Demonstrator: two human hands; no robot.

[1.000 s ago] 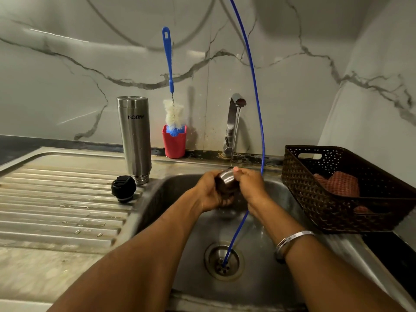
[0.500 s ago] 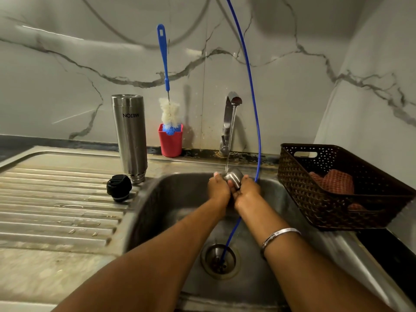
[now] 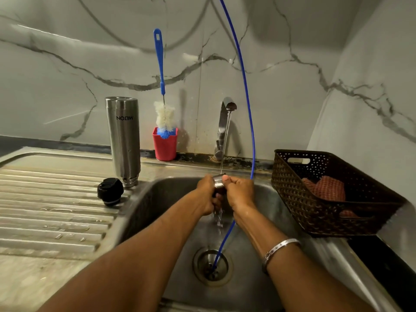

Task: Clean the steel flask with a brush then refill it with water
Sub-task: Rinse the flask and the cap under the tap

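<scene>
Both hands, left [image 3: 208,194] and right [image 3: 239,193], grip a small steel cup [image 3: 219,179] under the tap [image 3: 225,122]; the flask [image 3: 123,140] stands inverted at the sink's [image 3: 157,194] back-left rim, beside its cap [image 3: 110,191]. Wet steel is probably slippery, rigid, light when empty; grasp mid-body.

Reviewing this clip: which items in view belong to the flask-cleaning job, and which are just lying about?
Job:
steel flask, upside down on the drainboard
black stopper beside it
bottle brush in the red cup
steel cap, held by left hand and right hand under the running tap

Lying about:
brown basket holding a cloth
blue hose running into the drain
</scene>
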